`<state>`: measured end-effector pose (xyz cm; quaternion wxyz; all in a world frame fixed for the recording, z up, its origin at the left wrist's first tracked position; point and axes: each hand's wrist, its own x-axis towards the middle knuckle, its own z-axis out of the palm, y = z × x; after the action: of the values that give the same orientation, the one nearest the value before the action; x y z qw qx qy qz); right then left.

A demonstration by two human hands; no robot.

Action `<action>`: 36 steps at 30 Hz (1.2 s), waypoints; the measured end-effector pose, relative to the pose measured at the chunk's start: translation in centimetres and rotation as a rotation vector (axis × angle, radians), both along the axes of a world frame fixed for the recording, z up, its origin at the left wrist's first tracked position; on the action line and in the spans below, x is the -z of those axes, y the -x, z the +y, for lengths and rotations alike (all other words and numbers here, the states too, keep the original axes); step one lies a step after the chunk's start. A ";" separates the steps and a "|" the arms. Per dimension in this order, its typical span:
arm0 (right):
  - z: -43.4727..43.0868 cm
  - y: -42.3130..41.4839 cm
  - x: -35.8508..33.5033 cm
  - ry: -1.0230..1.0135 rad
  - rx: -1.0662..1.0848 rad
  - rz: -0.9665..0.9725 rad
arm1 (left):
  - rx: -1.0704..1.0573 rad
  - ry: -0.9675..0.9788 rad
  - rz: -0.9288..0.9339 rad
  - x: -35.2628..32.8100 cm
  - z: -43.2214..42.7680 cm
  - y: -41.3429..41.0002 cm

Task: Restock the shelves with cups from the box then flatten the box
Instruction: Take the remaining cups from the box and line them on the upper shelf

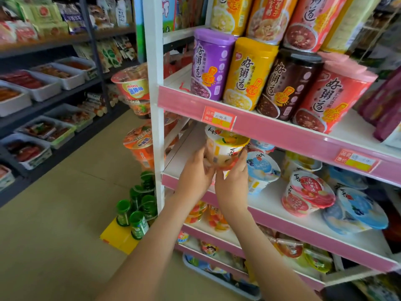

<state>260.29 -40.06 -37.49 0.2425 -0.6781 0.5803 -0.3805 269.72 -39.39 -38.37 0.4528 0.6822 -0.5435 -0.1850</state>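
A yellow-lidded fruit cup (223, 146) sits between both my hands at the left end of the middle pink-edged shelf (288, 227). My left hand (195, 172) grips its left side and my right hand (233, 181) holds its right side and base. The cup is tilted, its lid facing me, just under the upper shelf's pink rail. To its right on the same shelf stand a blue-lidded cup (261, 170), a red-lidded cup (308, 192) and another blue cup (360, 210). The box is not in view.
Tall porridge tubs (249, 72) fill the shelf above. Jelly cups (217, 218) lie on the shelf below. The white upright post (155, 105) stands left of my hands, with noodle bowls (132, 85) hung on it. Green bottles (138, 207) stand on a yellow box on the floor.
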 end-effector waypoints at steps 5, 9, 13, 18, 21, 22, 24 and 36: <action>7.5 0.3 2.4 0.094 -0.117 -0.036 | -0.117 0.018 0.112 3.6 7.7 -0.3; 14.0 -2.3 9.6 -0.094 -0.339 0.067 | -0.283 -0.046 0.252 11.7 17.2 -2.8; 20.4 -5.6 19.0 -0.433 -0.561 0.304 | -0.529 -0.382 0.305 22.9 29.1 -5.6; 27.3 -7.9 30.2 -0.658 -0.813 0.555 | -0.551 -0.865 0.264 35.0 41.0 -6.8; 29.7 -8.4 37.0 -0.753 -0.932 0.691 | -0.460 -1.083 0.193 40.8 44.5 -6.1; 30.3 -8.4 39.1 -0.771 -0.953 0.735 | -0.466 -1.134 0.222 42.4 45.0 -5.8; 31.2 -8.4 43.0 -0.789 -0.981 0.826 | -0.465 -1.195 0.262 45.8 45.7 -5.3; 35.2 -5.2 60.7 -0.895 -0.810 1.165 | -0.732 -1.484 0.386 64.5 44.2 1.1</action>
<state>265.48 -4.83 -98.16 0.2680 -0.7619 0.4204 0.4134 268.59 4.86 -102.91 0.0043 0.8917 0.0601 -0.4486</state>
